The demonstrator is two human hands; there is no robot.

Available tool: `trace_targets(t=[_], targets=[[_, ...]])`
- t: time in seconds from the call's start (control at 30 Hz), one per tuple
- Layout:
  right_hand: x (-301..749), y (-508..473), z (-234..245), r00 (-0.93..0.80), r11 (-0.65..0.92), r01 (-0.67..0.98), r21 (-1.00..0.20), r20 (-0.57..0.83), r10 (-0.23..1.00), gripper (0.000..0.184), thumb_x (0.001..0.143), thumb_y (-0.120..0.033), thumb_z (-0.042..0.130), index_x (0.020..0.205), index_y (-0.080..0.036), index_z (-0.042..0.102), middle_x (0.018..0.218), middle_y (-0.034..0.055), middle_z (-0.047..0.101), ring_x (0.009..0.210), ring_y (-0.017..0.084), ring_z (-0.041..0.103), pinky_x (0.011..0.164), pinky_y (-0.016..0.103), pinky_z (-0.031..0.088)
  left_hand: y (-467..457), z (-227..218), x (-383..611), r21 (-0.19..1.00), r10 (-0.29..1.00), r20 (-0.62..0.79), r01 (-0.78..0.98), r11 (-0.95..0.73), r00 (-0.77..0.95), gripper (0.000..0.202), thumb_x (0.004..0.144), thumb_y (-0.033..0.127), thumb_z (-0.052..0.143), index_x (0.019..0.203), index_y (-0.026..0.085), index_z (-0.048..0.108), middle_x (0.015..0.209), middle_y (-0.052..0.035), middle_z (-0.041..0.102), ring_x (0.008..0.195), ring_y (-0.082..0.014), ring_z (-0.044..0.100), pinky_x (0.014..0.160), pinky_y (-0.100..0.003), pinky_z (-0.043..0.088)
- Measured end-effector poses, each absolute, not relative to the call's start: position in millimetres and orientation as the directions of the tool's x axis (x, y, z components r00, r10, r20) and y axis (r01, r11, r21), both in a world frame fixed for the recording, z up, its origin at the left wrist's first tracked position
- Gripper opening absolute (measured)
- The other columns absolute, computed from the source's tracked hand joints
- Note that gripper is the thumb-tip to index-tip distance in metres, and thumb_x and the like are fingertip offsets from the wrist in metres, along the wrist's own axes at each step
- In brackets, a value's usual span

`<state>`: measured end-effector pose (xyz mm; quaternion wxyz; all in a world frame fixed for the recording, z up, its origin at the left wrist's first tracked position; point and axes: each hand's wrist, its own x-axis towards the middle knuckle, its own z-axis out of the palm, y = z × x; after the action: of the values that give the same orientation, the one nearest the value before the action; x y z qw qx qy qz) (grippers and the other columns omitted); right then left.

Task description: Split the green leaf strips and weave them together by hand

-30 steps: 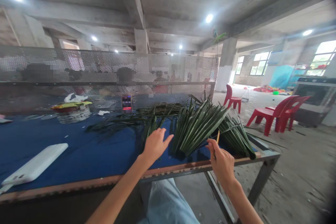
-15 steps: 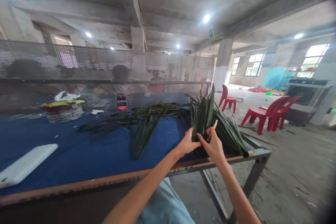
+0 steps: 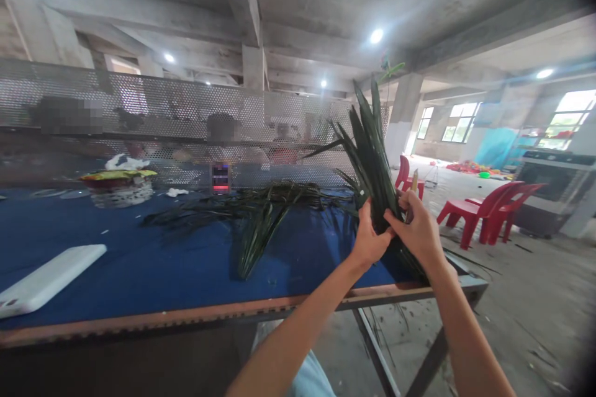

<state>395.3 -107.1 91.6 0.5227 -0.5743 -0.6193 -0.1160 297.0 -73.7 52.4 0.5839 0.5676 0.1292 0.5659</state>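
The left hand (image 3: 367, 239) is closed around the lower part of an upright bunch of long palm fronds (image 3: 372, 161), while the right hand (image 3: 415, 229) pinches the same bunch between thumb and fingers, with a thin tan stick (image 3: 414, 181) standing up beside its fingertips. The bunch rises above the near right part of the blue-topped counter (image 3: 298, 273), its lower end reaching down towards the counter. More loose palm fronds (image 3: 261, 214) lie across the counter, with a white rectangular slab (image 3: 46, 270) at left and a woven basket (image 3: 120, 197) farther back. Blurred people (image 3: 222, 136) sit behind a perforated metal screen (image 3: 186, 99), and red plastic chairs (image 3: 484, 214) stand on the concrete floor (image 3: 535, 310) at right.
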Motion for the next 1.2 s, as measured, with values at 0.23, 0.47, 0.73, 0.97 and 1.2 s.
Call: trace_targets(t=[0.23,0.47,0.73,0.97,1.2], targets=[[437.2,-88.8,91.1,0.221,0.025,0.937,-0.348,0.648,0.728,0.023,0.071,-0.04,0.058,0.081,-0.023,0.046,0.064,-0.0029,0.05,0.056,0.015,0.046,0.052,0.025,0.026,-58.8,41.1,338.7,0.79,0.857,0.397,-0.597,-0.138,0.328,0.086,0.056,0.016,0.082,0.132,0.02,0.042,0.119,-0.0103,0.06,0.112,-0.0254,0.057,0.1,-0.042,0.041],[452.0,-53.9,40.7,0.252,-0.17,0.949,-0.265,0.319,0.913,0.019,0.078,-0.041,0.051,0.082,-0.023,0.051,0.075,0.0034,0.062,0.07,0.022,0.061,0.055,0.027,0.034,-42.7,6.8,312.9,0.937,0.854,0.169,0.187,-0.294,0.492,0.057,0.058,0.021,0.078,0.111,0.015,0.058,0.113,-0.0113,0.061,0.113,-0.0302,0.053,0.101,-0.045,0.04],[453.1,-67.6,52.9,0.306,-0.208,0.929,-0.306,0.322,0.896,0.048,0.076,-0.07,0.045,0.081,-0.022,0.051,0.063,0.0051,0.06,0.06,0.026,0.061,0.055,0.033,0.039,-91.7,29.4,181.3,0.422,0.71,0.376,0.572,-0.704,0.596,0.028,0.083,0.025,0.058,0.108,0.015,0.064,0.115,-0.0111,0.06,0.109,-0.0238,0.056,0.097,-0.035,0.043],[424.5,-101.1,68.1,0.35,-0.145,0.933,-0.328,0.74,0.575,0.045,0.083,-0.065,0.043,0.09,-0.023,0.056,0.064,0.0088,0.06,0.051,0.024,0.053,0.051,0.034,0.031,-81.5,34.0,82.6,-0.185,0.893,0.372,0.963,-0.196,0.253,0.021,0.082,0.02,0.059,0.094,0.005,0.067,0.1,-0.0207,0.059,0.103,-0.032,0.053,0.083,-0.04,0.043],[353.9,-109.3,65.4,0.069,0.322,0.914,-0.247,0.876,0.477,0.032,0.088,-0.049,0.052,0.099,-0.02,0.059,0.08,0.0045,0.066,0.065,0.018,0.061,0.061,0.028,0.04,-46.5,23.1,63.5,-0.226,0.961,0.251,0.972,-0.061,0.119,0.028,0.075,0.003,0.056,0.102,-0.001,0.062,0.098,-0.0213,0.058,0.092,-0.0304,0.06,0.072,-0.034,0.045]])
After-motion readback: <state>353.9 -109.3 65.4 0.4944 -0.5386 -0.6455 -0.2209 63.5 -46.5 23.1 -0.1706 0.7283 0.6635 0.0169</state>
